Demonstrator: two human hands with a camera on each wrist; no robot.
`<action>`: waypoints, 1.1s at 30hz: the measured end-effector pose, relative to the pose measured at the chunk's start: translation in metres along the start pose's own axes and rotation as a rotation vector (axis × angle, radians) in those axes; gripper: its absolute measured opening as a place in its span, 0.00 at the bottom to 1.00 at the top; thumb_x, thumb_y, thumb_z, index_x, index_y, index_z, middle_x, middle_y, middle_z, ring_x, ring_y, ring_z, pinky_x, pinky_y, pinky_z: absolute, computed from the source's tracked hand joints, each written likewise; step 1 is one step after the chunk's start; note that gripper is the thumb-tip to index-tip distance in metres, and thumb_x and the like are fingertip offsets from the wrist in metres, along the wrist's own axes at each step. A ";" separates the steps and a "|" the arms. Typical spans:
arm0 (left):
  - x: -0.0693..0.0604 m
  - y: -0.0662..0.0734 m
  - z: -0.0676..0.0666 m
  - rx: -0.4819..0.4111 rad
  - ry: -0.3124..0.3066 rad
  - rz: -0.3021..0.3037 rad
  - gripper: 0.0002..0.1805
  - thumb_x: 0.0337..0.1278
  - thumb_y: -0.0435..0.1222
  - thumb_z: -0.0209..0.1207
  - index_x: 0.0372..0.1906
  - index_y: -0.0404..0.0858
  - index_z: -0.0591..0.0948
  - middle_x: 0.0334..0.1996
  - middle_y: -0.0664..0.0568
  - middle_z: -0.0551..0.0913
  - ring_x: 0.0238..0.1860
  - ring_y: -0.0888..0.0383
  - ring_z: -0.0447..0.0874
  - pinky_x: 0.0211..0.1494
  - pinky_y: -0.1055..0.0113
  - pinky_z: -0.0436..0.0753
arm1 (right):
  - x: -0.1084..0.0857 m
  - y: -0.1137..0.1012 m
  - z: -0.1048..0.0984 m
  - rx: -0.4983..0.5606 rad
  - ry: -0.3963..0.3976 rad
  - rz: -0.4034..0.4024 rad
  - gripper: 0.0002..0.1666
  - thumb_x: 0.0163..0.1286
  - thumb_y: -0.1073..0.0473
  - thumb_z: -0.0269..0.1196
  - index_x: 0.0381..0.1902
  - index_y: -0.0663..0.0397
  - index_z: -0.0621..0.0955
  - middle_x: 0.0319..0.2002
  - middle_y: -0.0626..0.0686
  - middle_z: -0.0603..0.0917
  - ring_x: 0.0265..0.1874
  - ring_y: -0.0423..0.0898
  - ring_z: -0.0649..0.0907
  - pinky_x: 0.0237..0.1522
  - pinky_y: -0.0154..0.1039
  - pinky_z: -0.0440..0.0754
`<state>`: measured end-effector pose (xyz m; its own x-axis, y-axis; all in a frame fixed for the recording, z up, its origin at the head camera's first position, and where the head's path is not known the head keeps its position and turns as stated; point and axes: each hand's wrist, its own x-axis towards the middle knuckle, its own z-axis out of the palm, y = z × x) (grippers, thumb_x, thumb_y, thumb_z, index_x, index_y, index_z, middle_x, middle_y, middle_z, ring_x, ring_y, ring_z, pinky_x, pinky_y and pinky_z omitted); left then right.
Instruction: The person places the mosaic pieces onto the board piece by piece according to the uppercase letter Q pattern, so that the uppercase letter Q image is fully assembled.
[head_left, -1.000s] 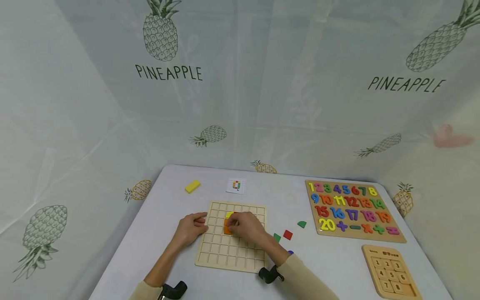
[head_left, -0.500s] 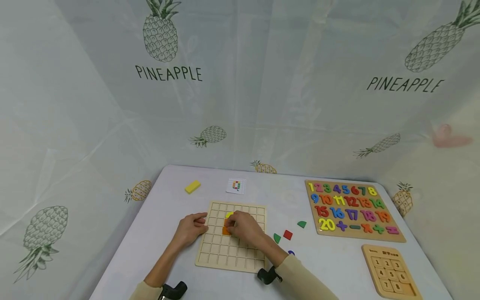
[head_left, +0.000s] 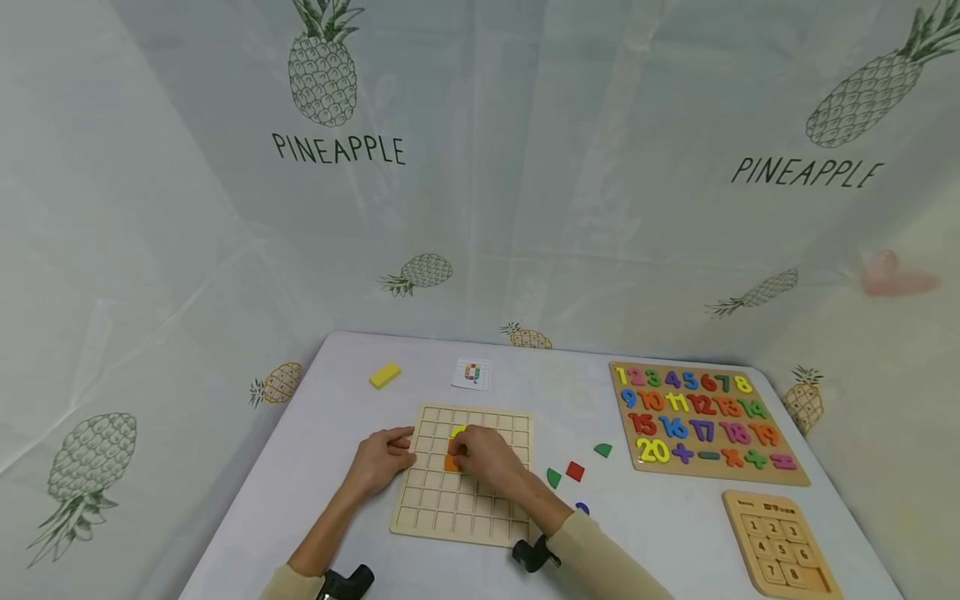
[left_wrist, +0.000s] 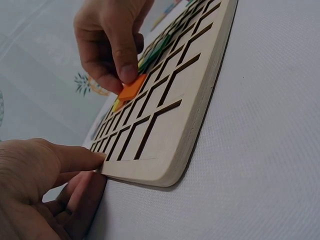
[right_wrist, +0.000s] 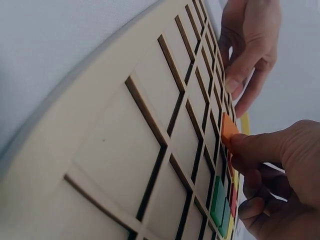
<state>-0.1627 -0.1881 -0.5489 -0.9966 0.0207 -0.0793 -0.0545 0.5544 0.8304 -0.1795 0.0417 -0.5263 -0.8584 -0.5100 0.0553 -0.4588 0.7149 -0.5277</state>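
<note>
A wooden grid board (head_left: 450,508) lies on the table. My left hand (head_left: 381,460) grips its left edge; the left wrist view shows a fingertip on the rim and other fingers against the side. Over the board, my right hand (head_left: 491,457) pinches an orange square tile (right_wrist: 229,131) between thumb and finger, at the grid's cells. Whether the tile is fully seated I cannot tell. A yellow piece (head_left: 457,431) sits just beyond the fingers. Green tiles (right_wrist: 218,202) and red tiles (right_wrist: 233,197) also lie in the board, mostly hidden by the right hand in the head view.
Right of the board lie green pieces (head_left: 603,450), a red square (head_left: 575,472) and a blue piece (head_left: 582,507). Behind it are a pattern card (head_left: 472,374) and a yellow block (head_left: 385,375). A number puzzle (head_left: 712,421) and a numbered tile board (head_left: 780,542) stand farther right.
My right hand has shifted slightly left over the board, still pinching the orange tile. My left hand stays at the board's edge.
</note>
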 end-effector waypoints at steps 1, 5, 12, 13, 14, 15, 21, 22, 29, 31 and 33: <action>0.000 0.000 0.000 0.000 0.000 0.000 0.28 0.52 0.31 0.70 0.61 0.33 0.81 0.40 0.51 0.84 0.40 0.60 0.84 0.42 0.66 0.82 | 0.000 0.000 0.001 -0.010 0.001 -0.001 0.02 0.65 0.61 0.71 0.35 0.47 0.87 0.30 0.39 0.79 0.29 0.33 0.76 0.34 0.29 0.78; 0.000 0.000 0.001 0.001 0.000 0.005 0.28 0.52 0.31 0.70 0.61 0.33 0.81 0.40 0.51 0.84 0.40 0.60 0.84 0.42 0.66 0.82 | -0.001 -0.001 0.001 -0.028 0.006 -0.005 0.03 0.64 0.61 0.71 0.36 0.48 0.88 0.31 0.40 0.79 0.30 0.33 0.76 0.34 0.29 0.78; 0.001 -0.001 0.001 0.014 0.002 0.012 0.28 0.52 0.31 0.70 0.61 0.33 0.81 0.40 0.52 0.84 0.39 0.60 0.84 0.42 0.67 0.82 | -0.002 -0.001 0.002 -0.052 0.007 -0.021 0.04 0.64 0.62 0.71 0.34 0.47 0.88 0.30 0.41 0.80 0.30 0.33 0.76 0.34 0.28 0.77; 0.001 -0.001 0.001 0.014 0.002 0.012 0.27 0.52 0.31 0.70 0.61 0.33 0.81 0.39 0.52 0.84 0.39 0.60 0.84 0.42 0.67 0.82 | -0.002 -0.001 0.002 -0.055 0.009 -0.026 0.04 0.63 0.62 0.71 0.34 0.46 0.88 0.30 0.41 0.80 0.30 0.34 0.77 0.34 0.28 0.77; 0.001 -0.001 0.001 0.013 0.003 0.012 0.27 0.52 0.31 0.70 0.60 0.33 0.82 0.39 0.52 0.84 0.39 0.60 0.84 0.42 0.67 0.82 | -0.002 -0.001 0.002 -0.059 0.011 -0.030 0.04 0.63 0.62 0.71 0.34 0.47 0.88 0.30 0.41 0.80 0.30 0.34 0.77 0.34 0.28 0.78; 0.001 -0.001 0.001 0.011 0.002 0.013 0.27 0.52 0.31 0.70 0.60 0.33 0.82 0.39 0.52 0.84 0.39 0.60 0.84 0.42 0.67 0.82 | -0.002 -0.001 0.002 -0.059 0.015 -0.035 0.03 0.64 0.62 0.71 0.33 0.47 0.88 0.30 0.41 0.80 0.30 0.34 0.77 0.34 0.28 0.78; 0.001 -0.001 0.000 0.007 0.001 0.015 0.27 0.51 0.31 0.70 0.60 0.33 0.82 0.39 0.52 0.84 0.39 0.60 0.84 0.41 0.68 0.82 | -0.002 0.001 0.003 -0.056 0.011 -0.026 0.02 0.64 0.60 0.71 0.33 0.47 0.88 0.30 0.40 0.79 0.30 0.33 0.76 0.34 0.28 0.78; 0.001 -0.001 0.001 0.009 0.001 0.016 0.27 0.51 0.31 0.70 0.60 0.33 0.82 0.39 0.51 0.84 0.39 0.60 0.84 0.41 0.67 0.82 | -0.002 0.001 0.002 -0.054 0.011 -0.026 0.01 0.65 0.59 0.71 0.33 0.47 0.88 0.30 0.39 0.79 0.30 0.33 0.76 0.35 0.29 0.78; 0.001 -0.001 0.001 0.007 -0.002 0.002 0.28 0.51 0.31 0.70 0.60 0.34 0.82 0.40 0.51 0.84 0.40 0.59 0.84 0.43 0.65 0.82 | -0.017 0.011 -0.016 0.010 0.018 -0.030 0.02 0.67 0.59 0.69 0.34 0.48 0.88 0.32 0.39 0.81 0.32 0.34 0.77 0.37 0.31 0.79; 0.001 0.000 0.000 -0.001 -0.002 -0.001 0.28 0.51 0.31 0.70 0.60 0.33 0.82 0.40 0.51 0.84 0.40 0.59 0.84 0.43 0.65 0.82 | -0.024 0.018 -0.024 0.020 0.010 -0.014 0.02 0.67 0.60 0.69 0.35 0.48 0.88 0.32 0.39 0.80 0.31 0.35 0.76 0.37 0.31 0.78; 0.000 0.001 0.000 -0.002 -0.001 0.000 0.28 0.51 0.31 0.70 0.60 0.33 0.82 0.40 0.51 0.84 0.40 0.59 0.84 0.43 0.65 0.83 | -0.030 0.026 -0.032 0.016 0.004 -0.007 0.02 0.67 0.60 0.69 0.34 0.49 0.87 0.31 0.39 0.79 0.30 0.36 0.75 0.35 0.31 0.78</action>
<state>-0.1632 -0.1878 -0.5481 -0.9966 0.0216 -0.0798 -0.0546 0.5531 0.8313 -0.1727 0.0909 -0.5143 -0.8562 -0.5128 0.0627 -0.4610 0.7037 -0.5406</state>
